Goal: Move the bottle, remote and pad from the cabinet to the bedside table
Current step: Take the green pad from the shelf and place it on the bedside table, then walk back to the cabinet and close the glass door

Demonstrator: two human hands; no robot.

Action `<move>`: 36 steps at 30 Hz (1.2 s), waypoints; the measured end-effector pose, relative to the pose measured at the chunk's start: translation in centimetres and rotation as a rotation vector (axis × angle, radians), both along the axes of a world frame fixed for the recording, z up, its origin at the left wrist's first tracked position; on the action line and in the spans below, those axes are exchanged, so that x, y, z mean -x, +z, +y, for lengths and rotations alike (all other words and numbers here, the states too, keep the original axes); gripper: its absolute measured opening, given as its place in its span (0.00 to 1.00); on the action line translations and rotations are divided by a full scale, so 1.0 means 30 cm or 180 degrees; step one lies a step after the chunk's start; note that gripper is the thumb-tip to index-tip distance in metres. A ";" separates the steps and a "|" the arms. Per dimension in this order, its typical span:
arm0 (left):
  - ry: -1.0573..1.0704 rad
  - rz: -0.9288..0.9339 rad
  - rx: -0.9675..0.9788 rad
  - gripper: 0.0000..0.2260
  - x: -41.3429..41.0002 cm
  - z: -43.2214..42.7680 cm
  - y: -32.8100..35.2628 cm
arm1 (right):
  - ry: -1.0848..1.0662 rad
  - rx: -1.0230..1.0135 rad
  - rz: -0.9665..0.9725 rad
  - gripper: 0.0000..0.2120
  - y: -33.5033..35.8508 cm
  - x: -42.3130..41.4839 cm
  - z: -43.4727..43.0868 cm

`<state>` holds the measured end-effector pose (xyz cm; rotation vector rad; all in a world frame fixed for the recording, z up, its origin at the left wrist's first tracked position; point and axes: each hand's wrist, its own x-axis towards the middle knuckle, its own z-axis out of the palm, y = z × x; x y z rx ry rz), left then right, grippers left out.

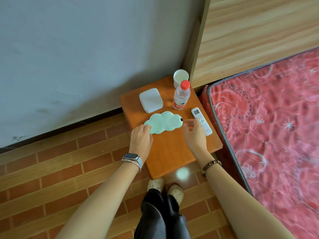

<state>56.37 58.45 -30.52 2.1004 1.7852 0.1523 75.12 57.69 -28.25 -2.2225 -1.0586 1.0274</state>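
A mint-green cloud-shaped pad (164,121) lies flat on the orange bedside table (170,149). My left hand (140,138) rests at the pad's left end, fingers touching its edge. Just right of the pad hovers my right hand (194,133), fingers loosely spread and holding nothing. A clear water bottle (181,95) with a red cap stands upright behind the pad. A white remote (201,120) lies along the table's right edge, next to my right hand.
A white paper cup (180,78) stands at the table's back corner and a white square box (151,100) lies behind the pad. A bed with a red mattress (269,121) borders the right. A grey wall (77,57) is behind; brick-pattern floor (51,169) lies left.
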 end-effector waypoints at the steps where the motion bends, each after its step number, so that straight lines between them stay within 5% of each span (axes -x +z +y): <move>1: -0.0053 0.0028 -0.0016 0.12 -0.003 -0.017 0.054 | 0.0056 -0.0004 -0.0051 0.12 0.051 0.002 -0.023; 15: -0.0575 0.0211 -0.0461 0.14 -0.024 -0.246 0.577 | 0.1233 -0.0506 -0.1873 0.14 0.542 -0.071 -0.363; 23: -0.1189 0.0328 -0.0436 0.16 -0.083 -0.262 0.648 | 0.0741 -0.0378 -0.2103 0.13 0.629 -0.122 -0.493; 36: -0.3112 -0.0011 -0.0938 0.10 -0.272 -0.191 0.777 | -0.1182 -0.0179 -0.2240 0.11 0.783 -0.028 -0.766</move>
